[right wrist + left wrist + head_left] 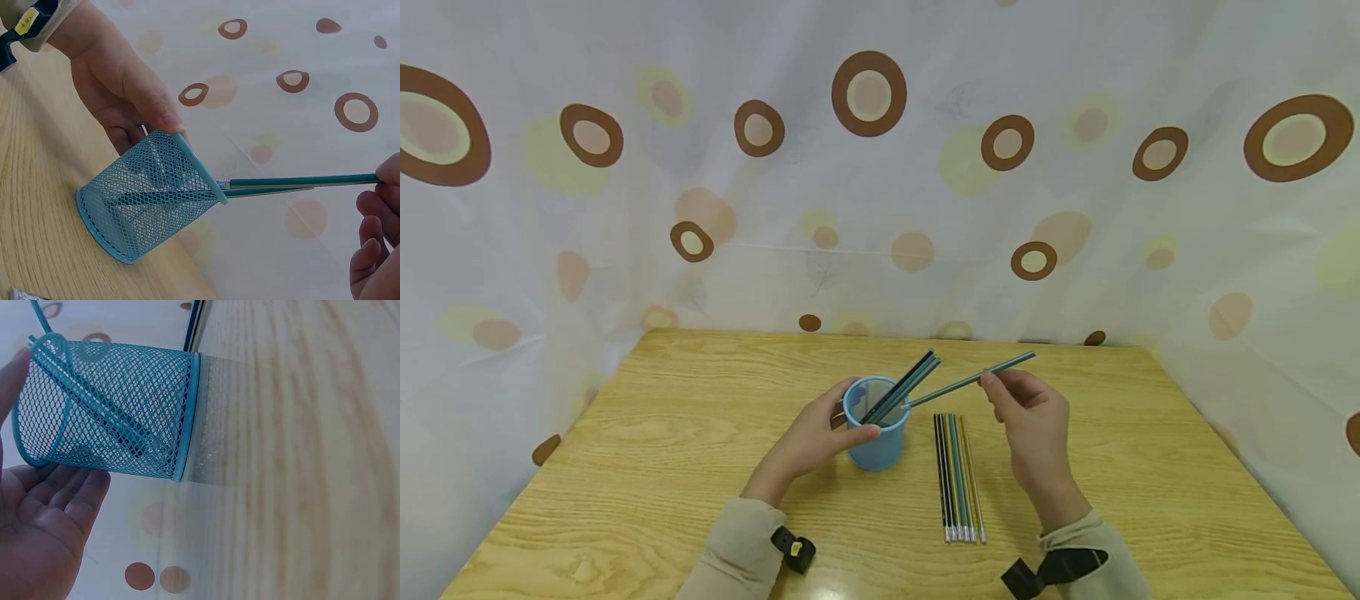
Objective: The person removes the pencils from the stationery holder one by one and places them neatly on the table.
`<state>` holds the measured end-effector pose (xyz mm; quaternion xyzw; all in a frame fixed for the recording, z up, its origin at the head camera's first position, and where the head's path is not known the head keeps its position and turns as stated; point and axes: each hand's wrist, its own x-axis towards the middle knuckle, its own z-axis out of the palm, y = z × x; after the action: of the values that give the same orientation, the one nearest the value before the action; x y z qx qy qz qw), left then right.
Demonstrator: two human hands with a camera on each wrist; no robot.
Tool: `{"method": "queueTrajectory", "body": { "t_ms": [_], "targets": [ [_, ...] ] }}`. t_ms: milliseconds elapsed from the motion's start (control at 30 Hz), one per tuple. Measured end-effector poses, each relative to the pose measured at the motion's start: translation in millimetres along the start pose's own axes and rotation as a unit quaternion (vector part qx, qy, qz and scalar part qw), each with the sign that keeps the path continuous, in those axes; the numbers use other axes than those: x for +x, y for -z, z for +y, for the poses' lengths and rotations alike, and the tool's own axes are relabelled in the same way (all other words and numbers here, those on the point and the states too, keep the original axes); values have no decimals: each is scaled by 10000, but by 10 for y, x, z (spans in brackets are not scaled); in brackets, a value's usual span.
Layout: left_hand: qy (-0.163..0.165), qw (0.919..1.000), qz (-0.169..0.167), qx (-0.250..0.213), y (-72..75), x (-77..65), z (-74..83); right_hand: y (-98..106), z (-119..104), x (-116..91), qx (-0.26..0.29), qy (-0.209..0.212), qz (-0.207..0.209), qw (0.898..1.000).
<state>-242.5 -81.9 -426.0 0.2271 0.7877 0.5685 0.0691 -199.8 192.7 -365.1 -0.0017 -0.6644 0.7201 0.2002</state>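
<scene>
A blue mesh pencil cup (877, 450) stands on the table with several dark and green pencils (901, 388) leaning in it toward the right. My left hand (812, 433) holds the cup near its rim, thumb on the near side and fingers on the far side. Between thumb and fingertips, my right hand (1033, 421) pinches a green pencil (300, 182) toward its far end. This pencil slants down to the left, its eraser end at the cup's rim. In the left wrist view, pencils inside show through the mesh wall (125, 406).
Several black, green and yellowish pencils (957, 475) lie side by side right of the cup, their eraser ends toward me. The wooden table (700, 400) meets a patterned curtain (865, 208) at its back and sides.
</scene>
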Motion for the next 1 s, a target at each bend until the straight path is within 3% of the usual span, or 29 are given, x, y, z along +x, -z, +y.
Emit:
{"method": "queueTrajectory", "body": {
  "t_ms": [1000],
  "targets": [
    [49,10000,16,33,6,-10,-15,58,-29,-9,261,142,-73,9995]
  ]
}}
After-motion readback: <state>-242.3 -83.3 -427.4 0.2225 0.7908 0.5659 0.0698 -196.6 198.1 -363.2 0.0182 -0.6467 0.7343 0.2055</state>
